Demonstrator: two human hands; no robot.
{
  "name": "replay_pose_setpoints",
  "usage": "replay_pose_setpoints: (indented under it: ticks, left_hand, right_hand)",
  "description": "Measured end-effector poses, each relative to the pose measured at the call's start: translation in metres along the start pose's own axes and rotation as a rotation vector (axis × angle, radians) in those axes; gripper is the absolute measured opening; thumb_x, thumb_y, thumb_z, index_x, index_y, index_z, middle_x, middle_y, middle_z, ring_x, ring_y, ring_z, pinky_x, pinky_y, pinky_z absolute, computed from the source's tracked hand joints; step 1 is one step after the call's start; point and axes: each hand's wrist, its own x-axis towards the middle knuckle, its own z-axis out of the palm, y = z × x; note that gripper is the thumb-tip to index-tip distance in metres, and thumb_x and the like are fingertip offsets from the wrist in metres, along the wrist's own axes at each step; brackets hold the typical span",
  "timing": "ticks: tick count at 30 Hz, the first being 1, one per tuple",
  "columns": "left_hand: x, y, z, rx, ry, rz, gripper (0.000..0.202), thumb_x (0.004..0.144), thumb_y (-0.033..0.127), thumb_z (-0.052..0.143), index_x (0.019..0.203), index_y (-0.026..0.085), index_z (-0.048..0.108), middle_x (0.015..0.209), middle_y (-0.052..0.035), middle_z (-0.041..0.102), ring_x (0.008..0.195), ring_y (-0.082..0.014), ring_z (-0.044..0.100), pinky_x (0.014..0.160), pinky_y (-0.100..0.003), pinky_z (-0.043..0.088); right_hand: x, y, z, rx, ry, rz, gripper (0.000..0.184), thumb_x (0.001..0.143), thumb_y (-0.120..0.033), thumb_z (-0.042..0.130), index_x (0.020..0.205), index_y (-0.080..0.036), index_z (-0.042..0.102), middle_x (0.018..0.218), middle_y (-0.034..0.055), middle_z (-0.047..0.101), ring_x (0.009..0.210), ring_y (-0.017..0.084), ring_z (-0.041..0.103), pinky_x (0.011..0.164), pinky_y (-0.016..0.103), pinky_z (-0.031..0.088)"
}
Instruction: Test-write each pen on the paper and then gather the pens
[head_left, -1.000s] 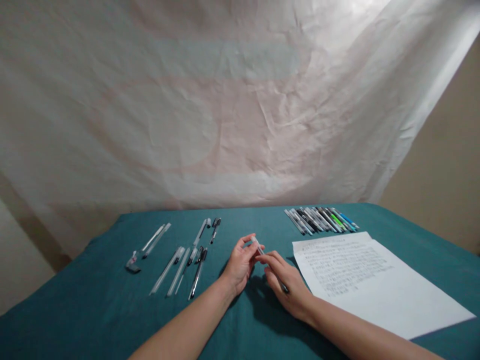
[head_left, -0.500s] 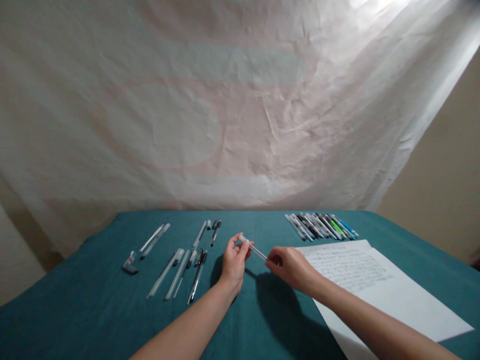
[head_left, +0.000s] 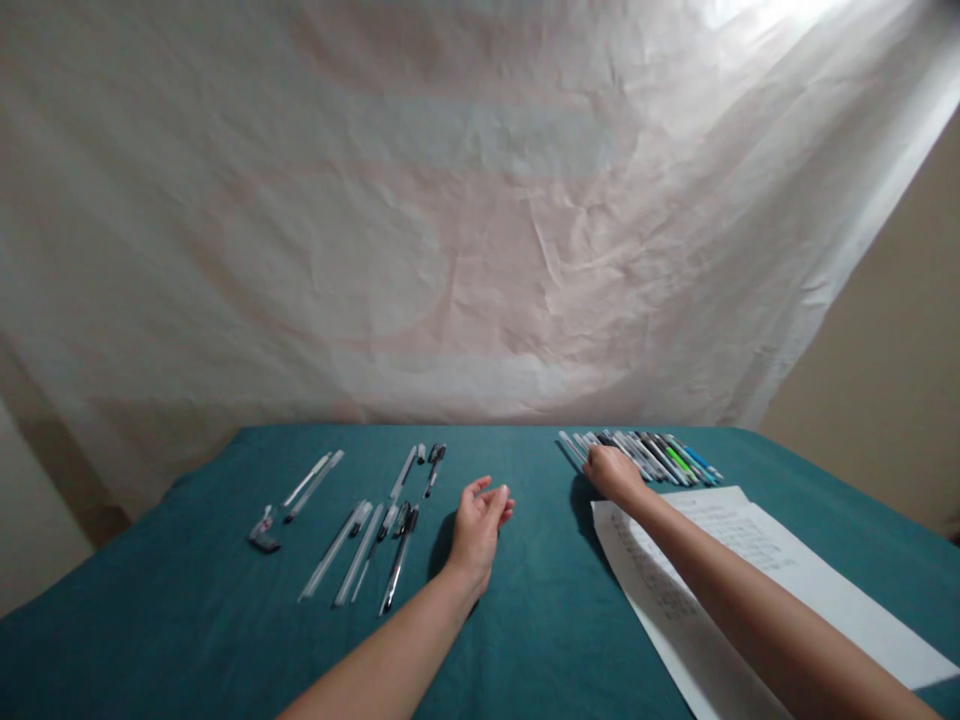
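Observation:
My left hand point(head_left: 478, 525) hovers over the middle of the table with loosely curled fingers apart and nothing between them. My right hand point(head_left: 613, 474) reaches to the left end of a row of pens point(head_left: 660, 455) at the back right. Its closed fingers are at the near end of a clear pen point(head_left: 572, 447), the leftmost in the row; the fingertips are mostly hidden behind the hand. Left of my left hand lie several clear pen barrels point(head_left: 334, 550), caps and a dark pen point(head_left: 400, 560).
Handwritten paper sheets point(head_left: 810, 590) lie under my right forearm. Farther left are two thin pen parts point(head_left: 315, 485) and a small crumpled dark and clear item point(head_left: 264, 533). A cap and pens point(head_left: 435, 470) lie toward the back. A pale cloth point(head_left: 480, 220) hangs behind the green-covered table point(head_left: 187, 600).
My right hand has moved away from my left, up and right to the pen row, with the clear pen. My left hand has let go of that pen and stays nearly in place.

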Motion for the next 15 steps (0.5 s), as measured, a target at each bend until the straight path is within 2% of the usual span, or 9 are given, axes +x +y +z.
replay_pose_setpoints:
  ticks: [9,15]
  left_hand:
    - [0.001,0.0,0.0,0.035,-0.027,-0.004,0.044,0.069,0.035,0.064,0.103,0.015,0.043,0.079,-0.0033,0.058,0.069,-0.0099,0.057,0.067,-0.024,0.043]
    - [-0.002,0.003,0.001,0.039,-0.025,-0.02,0.044,0.068,0.036,0.064,0.101,0.015,0.044,0.078,-0.0028,0.058,0.068,-0.0094,0.056,0.066,-0.023,0.042]
  right_hand:
    - [0.011,0.009,0.014,-0.08,-0.001,0.041,0.023,0.078,-0.014,0.04,0.088,-0.011,0.061,0.094,0.0157,0.062,0.092,0.024,0.057,0.068,0.028,0.038]
    - [0.005,0.008,0.011,-0.104,0.027,0.03,0.023,0.079,-0.019,0.042,0.089,-0.011,0.06,0.094,0.0157,0.061,0.092,0.025,0.057,0.068,0.028,0.039]
